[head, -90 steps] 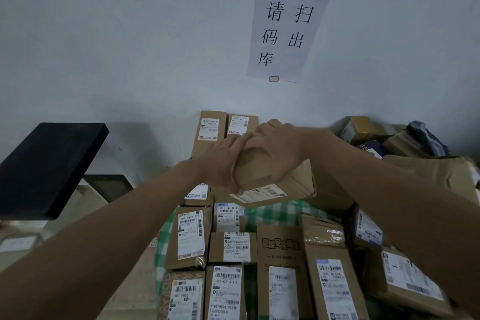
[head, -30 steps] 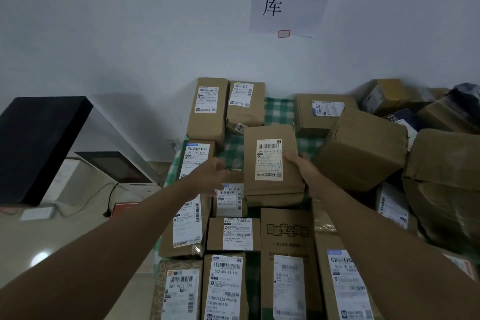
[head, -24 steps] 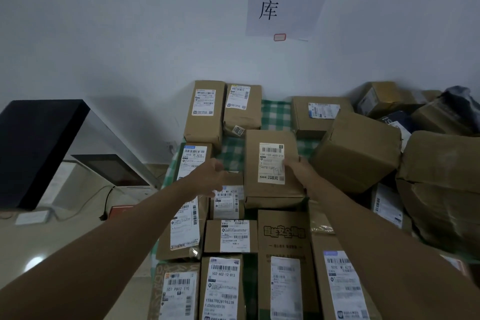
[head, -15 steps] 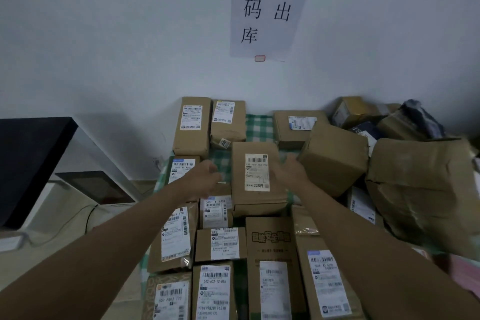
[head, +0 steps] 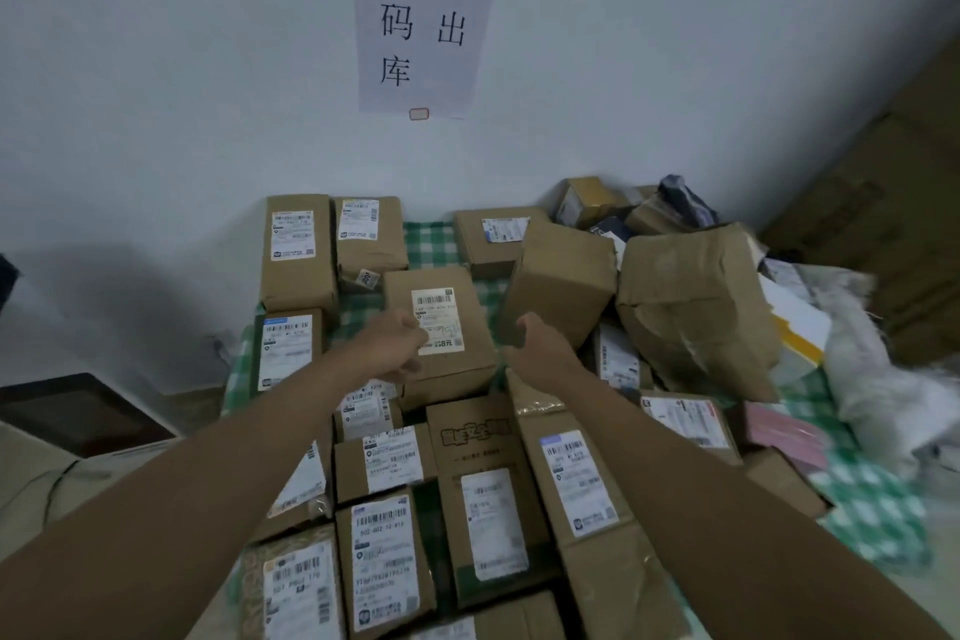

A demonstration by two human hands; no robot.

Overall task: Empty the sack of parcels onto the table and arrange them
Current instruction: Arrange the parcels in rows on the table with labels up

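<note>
Beside the labelled box (head: 439,333), both hands' fingers loose, empty, tilted carton (head: 558,288) crowding right

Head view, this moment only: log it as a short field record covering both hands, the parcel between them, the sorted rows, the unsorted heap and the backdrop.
left hand: left hand, fingers loosely curled, holding nothing, in front of the label's left edge
right hand: right hand, relaxed, beside the parcel's right side, holding nothing
centre parcel: brown parcel, label up, lying flat among the rows
sorted rows: labelled boxes lined up label-up on the checked cloth
unsorted heap: crumpled brown parcels piled at right
backdrop: paper sign taped on the white wall
</note>
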